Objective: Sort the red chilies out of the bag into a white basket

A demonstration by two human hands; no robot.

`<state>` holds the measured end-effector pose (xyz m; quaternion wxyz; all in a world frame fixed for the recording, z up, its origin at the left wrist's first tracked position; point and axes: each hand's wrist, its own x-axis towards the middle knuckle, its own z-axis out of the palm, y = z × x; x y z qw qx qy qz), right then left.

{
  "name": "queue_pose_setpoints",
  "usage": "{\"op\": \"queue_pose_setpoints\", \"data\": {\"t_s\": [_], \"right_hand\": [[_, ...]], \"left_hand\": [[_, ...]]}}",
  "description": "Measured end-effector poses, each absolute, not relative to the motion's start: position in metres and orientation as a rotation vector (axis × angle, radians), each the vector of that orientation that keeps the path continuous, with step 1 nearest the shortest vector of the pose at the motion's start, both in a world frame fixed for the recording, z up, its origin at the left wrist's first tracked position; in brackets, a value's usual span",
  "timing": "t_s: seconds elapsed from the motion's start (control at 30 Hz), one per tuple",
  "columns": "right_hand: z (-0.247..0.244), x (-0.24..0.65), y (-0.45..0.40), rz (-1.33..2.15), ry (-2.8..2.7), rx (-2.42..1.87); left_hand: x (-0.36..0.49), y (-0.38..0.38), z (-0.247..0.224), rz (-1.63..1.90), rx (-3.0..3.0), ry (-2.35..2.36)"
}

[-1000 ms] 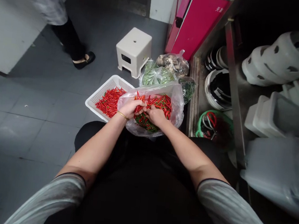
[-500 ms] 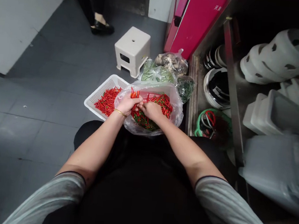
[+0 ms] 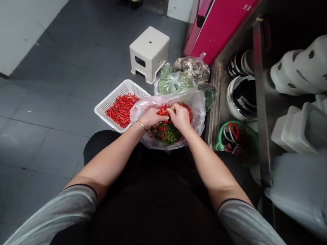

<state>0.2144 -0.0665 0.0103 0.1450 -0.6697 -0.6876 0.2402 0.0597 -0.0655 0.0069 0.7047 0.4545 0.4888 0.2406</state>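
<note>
Head view shows 2 bare hands working over the open mouth of a clear plastic bag [image 3: 199, 99], which serves as the landmark here. The left hand [image 3: 151, 118], over the bag's left half, has its fingers curled partway round a small bunch of red chillies [image 3: 163, 110], thumb laid across them. The right hand [image 3: 180, 117], above the bag's right half, has its fingers bent inward, thumb and forefinger close against the bunch; I cannot tell whether they pinch a chilli or its stalk. Below both hands, inside the bag, lies a heap of green stalks [image 3: 166, 133], with more red around it. Just left of the bag sits a white basket [image 3: 101, 116] holding a pile of loose red chillies [image 3: 120, 110]. Beyond the bag are 3 tied bags of produce [image 3: 175, 83] and, farther off, a white stool [image 3: 149, 45].

To do this well, I would keep the bunch low over the bag so that bits drop inside, line the stalk ends up toward the right hand, grip lightly enough not to bruise the flesh, and work on 1 chilli at a time.
</note>
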Motion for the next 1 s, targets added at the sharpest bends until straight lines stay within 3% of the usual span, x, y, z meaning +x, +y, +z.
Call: {"op": "queue_pose_setpoints", "data": {"t_s": [0.13, 0.4, 0.7, 0.9, 1.0], "right_hand": [[0.004, 0.203, -0.080, 0.394, -2.398, -2.113], [-0.012, 0.169, -0.083, 0.706, -2.711, -2.072], [0.041, 0.229, -0.067, 0.599, -2.573, -1.947], [0.034, 0.228, -0.071, 1.051, -2.040, -1.605], [0.018, 0.227, -0.070, 1.046, -1.653, -1.690]], "left_hand": [[0.055, -0.063, 0.010, 0.541, 0.899, 1.162], [0.041, -0.055, 0.010, 0.737, 0.782, 1.031], [0.051, -0.056, 0.002, 0.545, 1.619, 1.144], [0.051, -0.061, 0.012, 0.534, 1.371, 0.946], [0.051, -0.064, 0.015, 0.613, 1.092, 0.890]]}}
